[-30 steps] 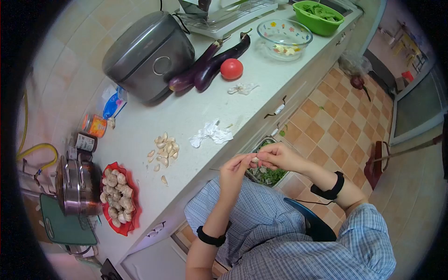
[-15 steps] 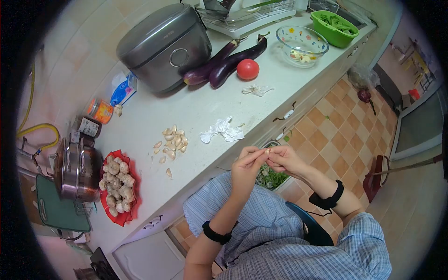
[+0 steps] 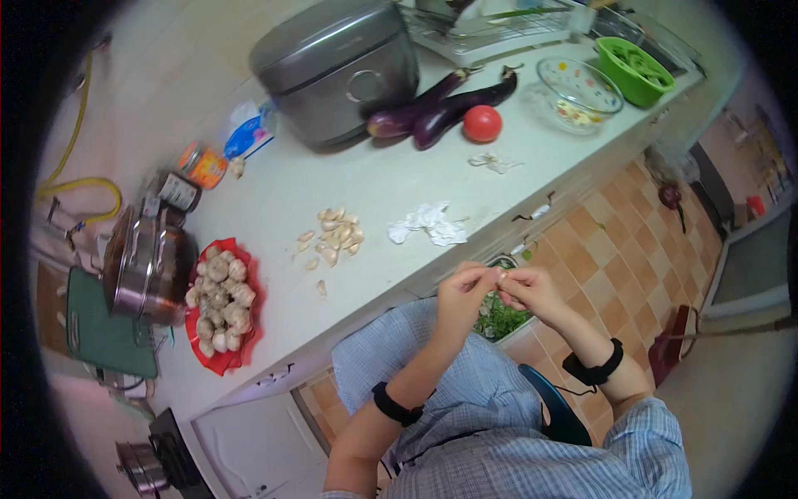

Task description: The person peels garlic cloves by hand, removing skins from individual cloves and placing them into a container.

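Observation:
My left hand (image 3: 465, 295) and my right hand (image 3: 534, 293) meet fingertip to fingertip in front of the counter edge. Between them they pinch a small pale piece that looks like a garlic clove (image 3: 501, 277). Loose garlic cloves (image 3: 337, 235) lie on the counter to the left, with white crumpled scraps (image 3: 428, 224) nearer to my hands. A red scalloped plate (image 3: 252, 320) holds several whole garlic bulbs (image 3: 214, 309). Far along the counter, a clear glass bowl (image 3: 579, 90) has pale pieces in it.
Behind are a grey rice cooker (image 3: 341, 75), two eggplants (image 3: 455, 108), a tomato (image 3: 482, 124), a dish rack (image 3: 499, 33) and a green basket (image 3: 636, 71). A steel pot (image 3: 150, 266) and jars (image 3: 201, 165) stand left. Below my hands are leafy greens (image 3: 501, 316).
The head view has shifted, so the counter items appear further right. My hands remain together at the small piece, with their fingers slightly rearranged.

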{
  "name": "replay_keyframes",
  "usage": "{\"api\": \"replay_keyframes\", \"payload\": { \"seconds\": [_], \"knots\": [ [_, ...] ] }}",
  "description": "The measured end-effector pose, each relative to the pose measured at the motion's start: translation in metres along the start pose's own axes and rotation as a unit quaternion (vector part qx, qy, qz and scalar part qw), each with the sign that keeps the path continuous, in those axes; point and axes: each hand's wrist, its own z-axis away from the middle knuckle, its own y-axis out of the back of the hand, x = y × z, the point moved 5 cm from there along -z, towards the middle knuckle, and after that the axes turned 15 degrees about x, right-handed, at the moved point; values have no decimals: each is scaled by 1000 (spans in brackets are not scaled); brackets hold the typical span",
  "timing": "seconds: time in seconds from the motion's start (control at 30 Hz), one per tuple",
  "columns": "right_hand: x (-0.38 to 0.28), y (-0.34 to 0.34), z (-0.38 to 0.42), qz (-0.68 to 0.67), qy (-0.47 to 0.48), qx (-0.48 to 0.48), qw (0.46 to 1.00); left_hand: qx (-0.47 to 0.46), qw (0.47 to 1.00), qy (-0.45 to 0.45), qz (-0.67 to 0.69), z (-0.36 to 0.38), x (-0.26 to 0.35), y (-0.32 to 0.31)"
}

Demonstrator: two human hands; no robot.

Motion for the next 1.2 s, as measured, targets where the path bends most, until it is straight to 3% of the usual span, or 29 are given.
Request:
{"api": "replay_keyframes", "payload": {
  "seconds": [0.1, 0.13, 0.17, 0.23, 0.3, 0.37, 0.43, 0.5, 0.63, 0.67, 0.73, 0.87, 0.97, 1.03, 1.1, 1.13, 1.17, 1.2],
  "knots": [
    [-8, 0, 1, 110, 39, 14, 993, 9, 999, -42, -7, -4, 2, 5],
    [-13, -2, 2, 155, 79, 6, 985, 21, 1000, 3, -7, -4, 3, 7],
    [-16, -6, 3, 160, 82, -9, 984, 34, 998, 48, -6, -4, 3, 12],
    [-36, -13, 4, 161, 136, 9, 978, 48, 998, 34, -1, -9, 5, 25],
    [-54, -24, -3, 135, 104, 18, 985, 62, 998, 21, 4, -11, 1, 38],
    [-74, -38, -16, 207, 168, 57, 962, -19, 998, 40, -46, -8, -9, 37],
    [-87, -71, -29, 253, 214, 27, 943, -20, 998, 33, -58, -4, -15, 40],
    [-97, -112, -36, 378, 295, -38, 877, -14, 950, -209, -233, 0, -3, 41],
    [-87, -173, -61, 431, 403, -56, 805, 3, 909, -308, -281, 11, 18, 53],
    [-85, -188, -62, 452, 414, -66, 788, 10, 908, -309, -281, 12, 22, 58],
    [-83, -212, -59, 463, 447, -67, 762, -47, 929, -52, -362, 12, 15, 73],
    [-79, -239, -73, 471, 495, -80, 726, -37, 903, -86, -420, 22, 34, 101],
    [-78, -243, -82, 483, 522, -56, 701, 35, 891, -165, -422, 27, 53, 129],
    [-84, -242, -79, 434, 473, -77, 763, 203, 863, -256, -385, 28, 80, 158],
    [-85, -243, -71, 433, 443, -85, 780, 275, 811, -265, -442, 28, 101, 182],
    [-82, -244, -68, 429, 411, -94, 799, 276, 813, -266, -438, 25, 104, 193],
    [-78, -246, -63, 433, 411, -92, 797, 289, 800, -271, -449, 22, 106, 204],
    [-73, -250, -55, 458, 452, -94, 760, 302, 788, -276, -461, 22, 106, 211]
  ]
}}
